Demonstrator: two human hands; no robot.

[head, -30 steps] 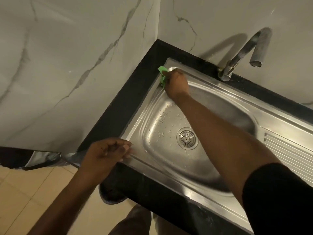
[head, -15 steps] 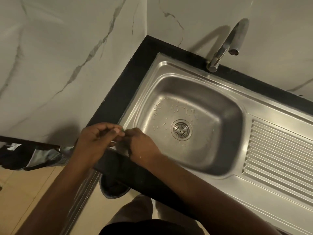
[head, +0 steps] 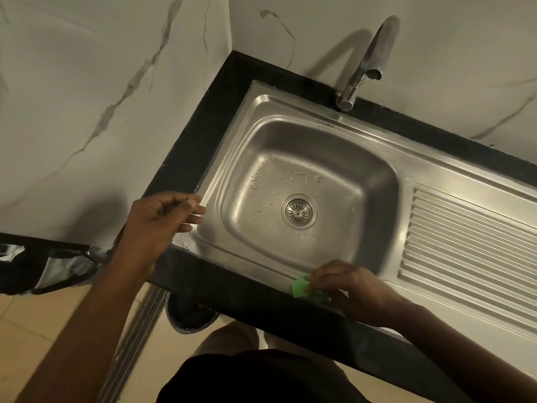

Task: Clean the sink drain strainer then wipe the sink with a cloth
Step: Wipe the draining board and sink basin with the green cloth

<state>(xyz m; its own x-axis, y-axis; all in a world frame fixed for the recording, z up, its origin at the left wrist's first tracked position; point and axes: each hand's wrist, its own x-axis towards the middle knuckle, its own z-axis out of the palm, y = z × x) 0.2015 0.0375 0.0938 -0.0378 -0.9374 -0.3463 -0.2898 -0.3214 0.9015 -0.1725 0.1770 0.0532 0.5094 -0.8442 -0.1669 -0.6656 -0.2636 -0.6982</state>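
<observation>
The steel sink sits in a black counter in a wall corner. Its round drain strainer lies in the bowl's floor, with water drops around it. My right hand presses a small green cloth onto the sink's near rim, beside the draining board. My left hand hovers over the sink's near left corner, fingers loosely curled, and holds nothing.
A chrome tap stands at the back of the sink. The ribbed draining board stretches to the right. The black counter borders marble walls. Below left are a dark bin and a dark bag on a tiled floor.
My right hand has carried the green cloth from the far left corner of the rim, down the left side, and along the near rim to the right. My left hand stayed by the near left corner.
</observation>
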